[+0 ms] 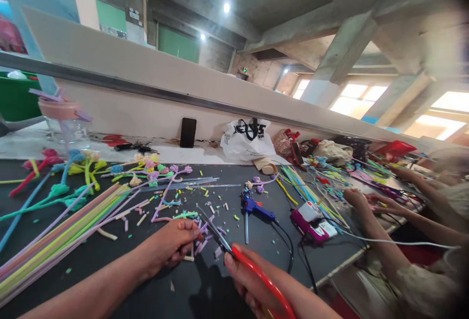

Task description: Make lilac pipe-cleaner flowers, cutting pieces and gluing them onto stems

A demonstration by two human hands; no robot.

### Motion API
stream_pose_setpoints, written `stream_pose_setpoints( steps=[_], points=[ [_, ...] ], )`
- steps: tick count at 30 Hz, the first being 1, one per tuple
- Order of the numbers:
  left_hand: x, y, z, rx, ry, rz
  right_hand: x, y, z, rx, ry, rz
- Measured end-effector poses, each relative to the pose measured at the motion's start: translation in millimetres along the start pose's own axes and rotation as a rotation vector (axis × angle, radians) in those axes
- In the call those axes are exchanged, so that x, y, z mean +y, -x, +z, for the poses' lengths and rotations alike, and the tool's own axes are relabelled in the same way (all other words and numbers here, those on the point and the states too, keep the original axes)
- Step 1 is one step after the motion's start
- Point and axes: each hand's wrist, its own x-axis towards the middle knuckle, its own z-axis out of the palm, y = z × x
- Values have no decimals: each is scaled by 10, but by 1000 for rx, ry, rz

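Note:
My right hand point(249, 280) grips red-handled scissors point(234, 253), whose blades point up and left toward my left hand point(172, 245). My left hand pinches small lilac straw pieces point(202, 242) right at the blade tips, fingers closed on them. Cut bits of straw point(190, 197) lie scattered on the dark table point(110, 265) around both hands. A bundle of long pastel straws point(62, 233) lies to the left of my left arm.
A blue glue gun point(254, 206) and a pink-white glue gun point(313, 221) lie right of the scissors, cords trailing. Finished straw flowers point(146, 167) rest at the back left. Another person's hands point(362, 199) work at the right. A white bag point(247, 138) and a phone point(188, 132) stand by the wall.

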Motion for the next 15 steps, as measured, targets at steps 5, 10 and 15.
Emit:
stream_pose_setpoints(
  steps=[5,10,15],
  points=[
    [15,12,3,-19,1,-13,-4,-13,15,-8,-49,2],
    [-29,-11,-27,-42,18,11,-33,6,37,10,-42,-9],
    [-3,-11,-21,-21,-8,-11,-74,1,33,-6,37,60]
  ],
)
